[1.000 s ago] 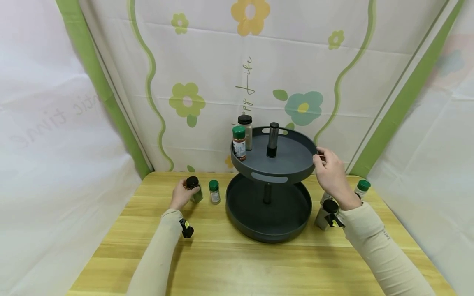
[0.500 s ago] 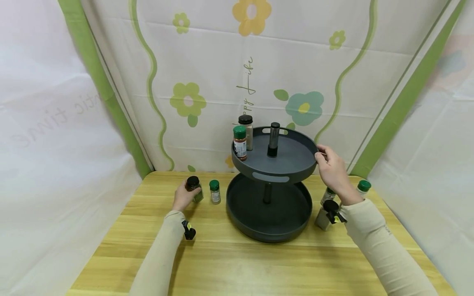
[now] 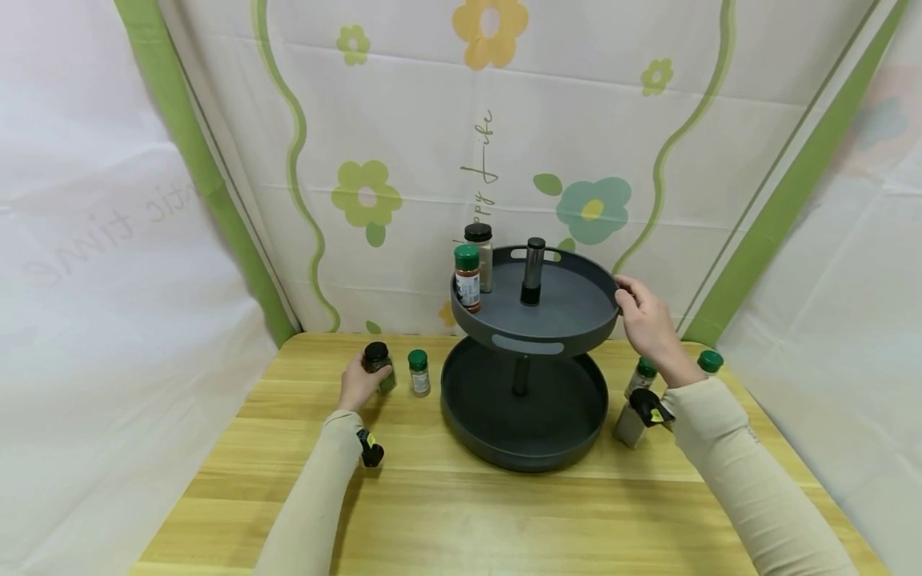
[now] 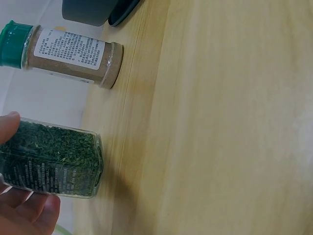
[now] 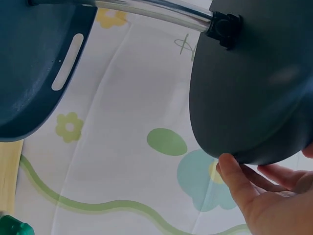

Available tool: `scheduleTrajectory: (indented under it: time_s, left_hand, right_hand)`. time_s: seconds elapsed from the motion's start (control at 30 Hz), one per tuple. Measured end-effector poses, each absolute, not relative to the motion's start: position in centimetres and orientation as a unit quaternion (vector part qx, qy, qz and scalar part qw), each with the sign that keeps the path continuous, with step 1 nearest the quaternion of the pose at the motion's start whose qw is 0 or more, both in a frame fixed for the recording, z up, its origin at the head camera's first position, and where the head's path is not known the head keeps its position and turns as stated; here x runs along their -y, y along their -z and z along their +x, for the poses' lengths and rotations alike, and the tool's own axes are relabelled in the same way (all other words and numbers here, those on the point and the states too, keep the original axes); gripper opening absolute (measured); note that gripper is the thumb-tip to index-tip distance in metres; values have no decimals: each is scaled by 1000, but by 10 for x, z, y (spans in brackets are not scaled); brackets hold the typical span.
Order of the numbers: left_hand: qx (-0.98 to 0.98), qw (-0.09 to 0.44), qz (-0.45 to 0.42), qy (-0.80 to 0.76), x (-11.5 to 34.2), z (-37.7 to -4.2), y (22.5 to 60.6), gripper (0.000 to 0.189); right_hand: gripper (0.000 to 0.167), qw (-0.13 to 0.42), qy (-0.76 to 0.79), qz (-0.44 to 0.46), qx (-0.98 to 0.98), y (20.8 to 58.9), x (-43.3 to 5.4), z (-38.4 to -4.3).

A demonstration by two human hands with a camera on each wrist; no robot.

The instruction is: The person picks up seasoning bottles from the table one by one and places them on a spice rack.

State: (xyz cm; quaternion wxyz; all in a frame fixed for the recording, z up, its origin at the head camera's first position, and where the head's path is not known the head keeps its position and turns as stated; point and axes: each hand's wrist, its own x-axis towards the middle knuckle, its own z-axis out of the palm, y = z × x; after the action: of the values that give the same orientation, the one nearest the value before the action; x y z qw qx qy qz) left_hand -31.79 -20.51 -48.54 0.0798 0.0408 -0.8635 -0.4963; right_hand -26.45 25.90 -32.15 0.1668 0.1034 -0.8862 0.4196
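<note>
On the left side of the table, my left hand (image 3: 360,382) grips a glass spice jar (image 4: 54,156) of dried green herbs with a black lid, thumb on one side and fingers on the other. The jar stands upright on the wood, tilted sideways in the left wrist view. My right hand (image 3: 647,320) holds the right rim of the upper tray (image 3: 569,312) of a dark grey two-tier rack, its fingertips (image 5: 227,161) at the tray's edge. A green-capped red spice jar (image 3: 467,284) and a black-capped jar (image 3: 484,264) stand on that upper tray, at its left.
A green-capped jar of brown powder (image 4: 73,58) stands between the herb jar and the rack. The lower tray (image 3: 522,460) rests on the wooden table (image 3: 461,528). Right of it, several jars, one a green-capped jar (image 3: 641,376), stand partly behind my right forearm. Printed cloth (image 3: 425,120) encloses the table.
My right hand has shifted slightly back along the upper tray's rim. My left hand stays around the herb jar, and the jars on the tray keep their places.
</note>
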Motion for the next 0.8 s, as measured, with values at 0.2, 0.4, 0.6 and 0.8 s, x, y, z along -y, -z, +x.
scheduleTrajectory:
  time_s: [0.2,0.4,0.6,0.8]
  left_hand:
    - [864,79,43,496,205,-319,487,51]
    - [863,79,43,497,205,-319,486,51]
    - [862,77,44,499,206,-322,489,52]
    - [864,75,37,496,207,-324,491,53]
  right_hand:
    - [57,155,-426,99,886,322,-261,-270]
    - [59,146,-428,98,887,322,-262,-275]
    - [59,138,-427,96,889,322,-263,-277]
    - [56,142,-429,102,886,322,-263,-277]
